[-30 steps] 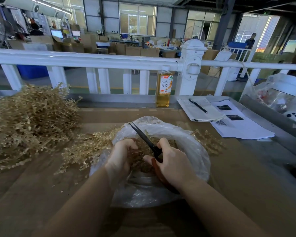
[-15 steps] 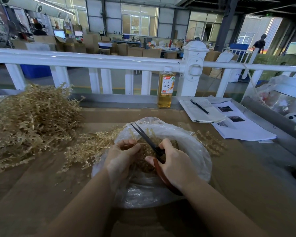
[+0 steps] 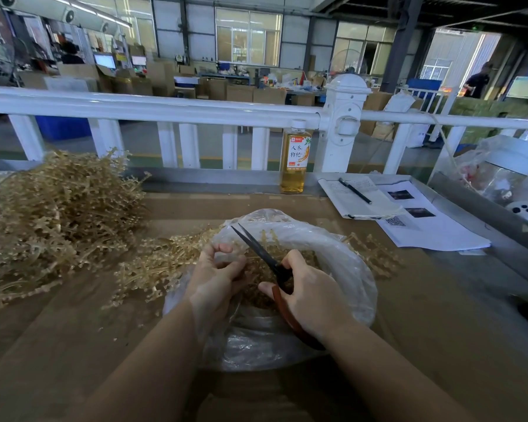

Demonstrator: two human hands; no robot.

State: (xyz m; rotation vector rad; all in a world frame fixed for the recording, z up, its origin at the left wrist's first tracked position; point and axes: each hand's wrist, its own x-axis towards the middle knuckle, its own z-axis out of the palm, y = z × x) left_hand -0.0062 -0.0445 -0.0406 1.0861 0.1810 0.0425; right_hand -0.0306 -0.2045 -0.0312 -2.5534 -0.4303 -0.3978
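Observation:
A clear plastic bag (image 3: pixel 348 269) lies open on the brown table, holding small golden pieces. My right hand (image 3: pixel 311 296) grips scissors (image 3: pixel 256 248) with dark blades and red-brown handles; the blades are slightly parted and point up-left over the bag. My left hand (image 3: pixel 217 275) is inside the bag's left side, its fingers curled and pinching a golden sprig close to the blades. What exactly sits between the blades is hidden by the fingers.
A big heap of golden branched sprigs (image 3: pixel 52 217) fills the left, with a smaller pile (image 3: pixel 159 263) beside the bag. A tea bottle (image 3: pixel 296 159) stands by the white railing (image 3: pixel 165 108). Papers with a pen (image 3: pixel 354 190) and another plastic bag (image 3: pixel 494 175) lie right.
The scissor blades have parted slightly. My left hand's fingers have lifted and shifted a little toward the blades. The bag and piles stay put.

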